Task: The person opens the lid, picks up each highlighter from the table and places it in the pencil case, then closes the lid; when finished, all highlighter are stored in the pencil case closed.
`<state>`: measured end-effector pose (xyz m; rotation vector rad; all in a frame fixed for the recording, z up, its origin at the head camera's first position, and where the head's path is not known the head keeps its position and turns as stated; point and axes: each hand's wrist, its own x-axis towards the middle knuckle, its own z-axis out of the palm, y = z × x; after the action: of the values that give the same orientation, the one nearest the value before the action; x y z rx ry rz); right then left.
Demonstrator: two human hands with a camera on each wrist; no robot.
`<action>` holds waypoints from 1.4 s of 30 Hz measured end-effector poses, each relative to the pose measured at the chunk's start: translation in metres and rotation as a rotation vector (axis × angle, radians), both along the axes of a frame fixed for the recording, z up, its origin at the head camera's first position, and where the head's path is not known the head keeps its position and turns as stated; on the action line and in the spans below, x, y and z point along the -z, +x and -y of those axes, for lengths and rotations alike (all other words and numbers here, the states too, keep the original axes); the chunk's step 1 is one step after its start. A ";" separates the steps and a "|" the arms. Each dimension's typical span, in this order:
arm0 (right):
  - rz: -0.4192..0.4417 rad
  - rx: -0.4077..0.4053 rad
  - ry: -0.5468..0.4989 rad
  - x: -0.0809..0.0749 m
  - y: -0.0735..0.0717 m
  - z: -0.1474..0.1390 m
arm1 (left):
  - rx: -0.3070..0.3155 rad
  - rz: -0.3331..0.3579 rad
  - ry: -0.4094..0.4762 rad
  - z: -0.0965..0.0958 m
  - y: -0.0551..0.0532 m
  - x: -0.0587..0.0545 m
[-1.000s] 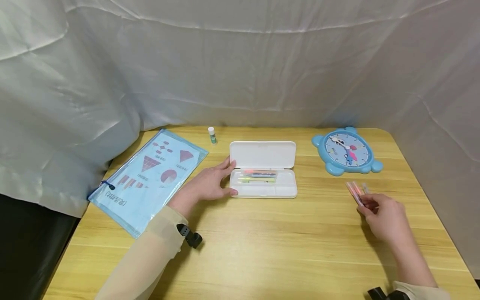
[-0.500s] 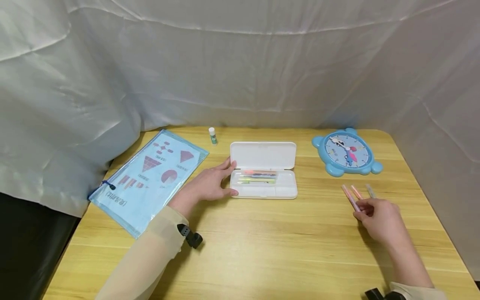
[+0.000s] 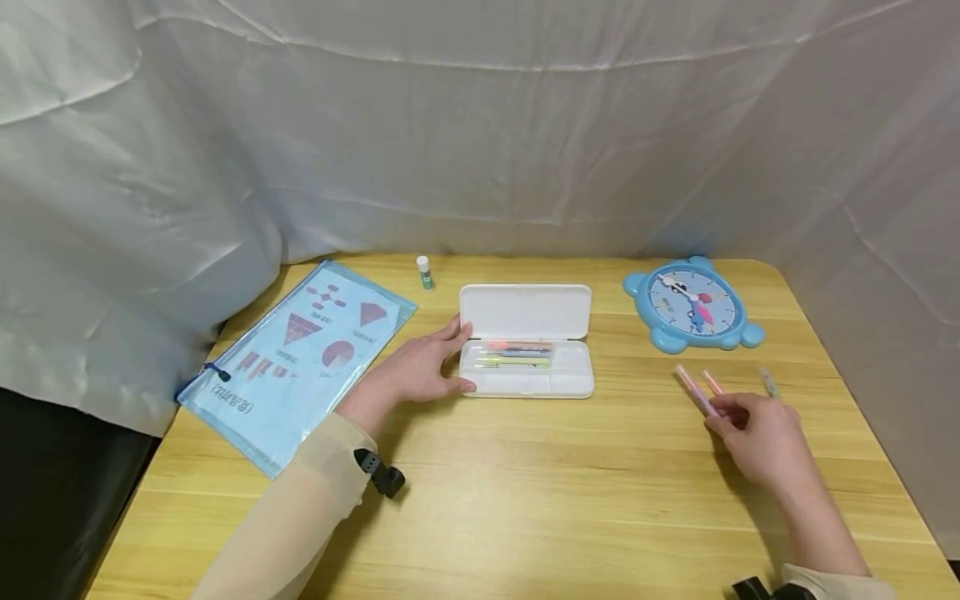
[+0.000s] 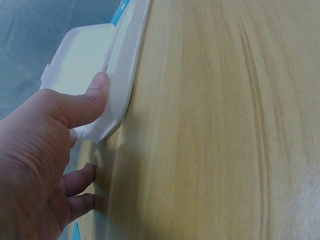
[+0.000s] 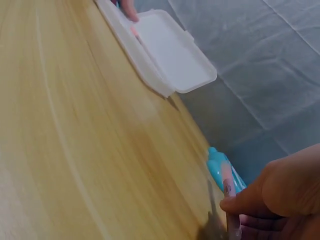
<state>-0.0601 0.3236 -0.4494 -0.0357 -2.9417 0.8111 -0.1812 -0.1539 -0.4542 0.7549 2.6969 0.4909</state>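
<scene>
In the head view, my left hand (image 3: 416,367) holds the left end of an open white pencil case (image 3: 525,310), thumb at the front corner and index finger by the hinge. Several coloured pens (image 3: 517,352) lie inside the case. To the right, my right hand (image 3: 765,433) pinches a pink pen (image 3: 696,390). The right wrist view shows the thumb against this pen (image 5: 228,182). A second, orange-pink pen (image 3: 712,382) pokes out past the fingers, its lower part hidden by the hand. Beyond the knuckles lies a grey pen (image 3: 769,382).
A blue toy clock (image 3: 660,329) lies behind the right hand. On the left is a blue zip document bag (image 3: 300,350) with printed shapes. A glue stick (image 3: 425,273) stands at the back, near the grey curtain (image 3: 480,150).
The right hand has shifted slightly left with the pink pen, which has spread away from the others. The grey pen now lies farther right. The left hand and pencil case have stayed put.
</scene>
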 end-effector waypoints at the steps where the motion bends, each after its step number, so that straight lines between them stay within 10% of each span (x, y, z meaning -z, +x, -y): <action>1: -0.013 -0.004 -0.004 -0.001 0.000 0.001 | 0.000 0.001 0.000 0.000 0.000 0.000; 31: -0.194 -0.235 -0.117 -0.047 -0.031 0.058 | -0.009 0.006 -0.003 0.000 0.001 0.000; 42: -0.127 -0.364 -0.194 -0.054 -0.056 0.096 | 0.000 0.002 0.008 0.001 0.000 0.000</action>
<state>-0.1161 0.2276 -0.3958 0.5313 -2.7755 1.0949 -0.1813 -0.1545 -0.4543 0.7567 2.6946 0.5028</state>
